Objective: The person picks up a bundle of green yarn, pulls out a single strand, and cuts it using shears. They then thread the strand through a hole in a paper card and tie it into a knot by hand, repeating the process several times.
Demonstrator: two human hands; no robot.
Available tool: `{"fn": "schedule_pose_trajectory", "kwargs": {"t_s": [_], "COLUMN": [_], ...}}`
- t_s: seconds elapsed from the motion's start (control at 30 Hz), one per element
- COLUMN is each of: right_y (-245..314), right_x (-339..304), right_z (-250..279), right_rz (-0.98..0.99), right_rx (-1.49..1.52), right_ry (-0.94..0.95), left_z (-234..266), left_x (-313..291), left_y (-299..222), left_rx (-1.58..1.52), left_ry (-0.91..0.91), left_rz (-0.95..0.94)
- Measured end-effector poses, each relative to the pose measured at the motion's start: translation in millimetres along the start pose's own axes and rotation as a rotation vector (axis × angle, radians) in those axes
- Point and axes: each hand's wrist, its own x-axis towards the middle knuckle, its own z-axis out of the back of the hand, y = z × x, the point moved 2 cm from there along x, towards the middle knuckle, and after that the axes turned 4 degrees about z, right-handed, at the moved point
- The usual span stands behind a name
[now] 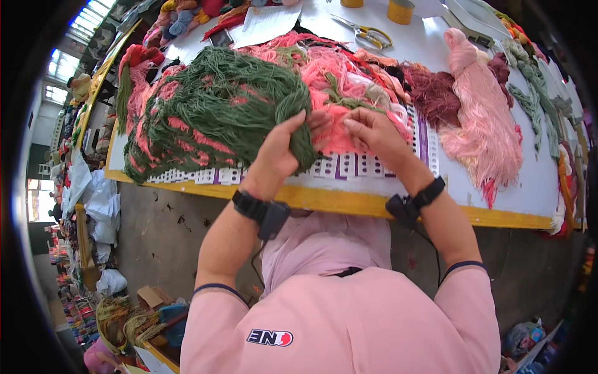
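Note:
A thick hank of dark green yarn (230,93) lies across the left part of the table, over pink yarn that shows through its strands. My left hand (281,148) is wrapped round the right end of this green hank, with its fingertips coming out on the far side. Just to the right, my right hand (379,136) is closed in a pinch above coral-pink yarn (338,132). Whatever sits between its fingertips, perhaps a thread, is too small to make out. White cards with punched holes (367,167) stick out from under the yarn along the table's near side.
The white table (532,199) has a yellow front edge (336,201) close to my body. Light pink yarn (476,106) and maroon yarn (433,93) lie to the right. Yellow-handled scissors (372,38) and a yellow tin (400,11) are at the back. Plastic bags (101,206) hang at left.

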Motion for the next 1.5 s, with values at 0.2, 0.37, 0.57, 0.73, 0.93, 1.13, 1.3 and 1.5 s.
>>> {"fn": "schedule_pose_trajectory", "kwargs": {"t_s": [0.2,0.37,0.57,0.73,0.93,1.13,1.3,1.5], "right_y": [15.1,-1.9,-11.8,-15.2,-12.3,-13.0,-18.9,-21.3], "right_x": [5.0,4.2,-7.8,-12.2,-14.6,-15.9,-16.6,-17.6], "right_z": [-52.5,-50.8,-49.9,-49.6,-49.7,-50.8,-47.4,-47.1], "right_rz": [-0.102,-0.156,-0.118,-0.084,-0.041,-0.093,-0.098,-0.083], "right_rx": [0.197,0.405,0.464,0.469,0.331,0.294,0.332,0.565], "right_ry": [-0.022,-0.023,-0.072,-0.142,-0.12,-0.15,-0.162,-0.201], "left_z": [0.1,-7.0,-8.4,-11.0,-14.0,-13.2,-8.4,-8.2], "left_x": [-3.4,-17.2,-17.3,-18.3,-15.9,-19.3,-18.1,-20.4], "left_y": [6.2,2.7,5.7,8.6,15.1,16.0,17.6,16.6], "left_rx": [0.04,-0.017,0.192,0.18,0.325,0.273,0.272,0.3], "left_ry": [0.104,-0.047,-0.083,-0.116,-0.134,-0.165,-0.139,-0.094], "left_rz": [-0.012,-0.079,-0.159,-0.154,-0.193,-0.206,-0.21,-0.198]}}
